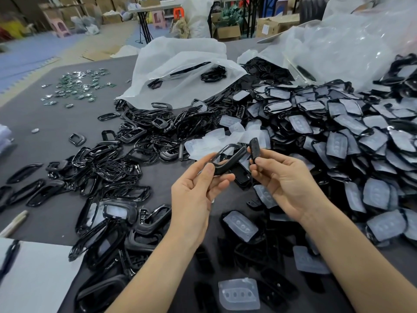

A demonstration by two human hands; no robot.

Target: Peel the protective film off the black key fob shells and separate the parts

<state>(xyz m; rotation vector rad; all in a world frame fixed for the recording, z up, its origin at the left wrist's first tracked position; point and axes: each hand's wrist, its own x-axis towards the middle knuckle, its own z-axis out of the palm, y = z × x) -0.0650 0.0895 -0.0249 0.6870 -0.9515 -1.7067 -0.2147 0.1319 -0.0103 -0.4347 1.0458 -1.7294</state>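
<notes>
My left hand [194, 195] pinches a glossy black key fob frame [228, 160] by its lower end, above the middle of the table. My right hand [286, 184] pinches a small black key fob insert [254, 150] edge-on, just right of the frame; the two parts are apart. To the right lies a big heap of film-covered black shells [352, 141]. A pile of bare black frames [126, 159] spreads to the left. Loose translucent film pieces [225, 134] lie behind my hands.
The grey table [56, 136] carries two white plastic bags [180, 71] at the back and small metal and green pieces [79, 86] at the far left. A white sheet with a pen [33, 274] lies at the front left. More black parts and film pads [239, 294] lie near my forearms.
</notes>
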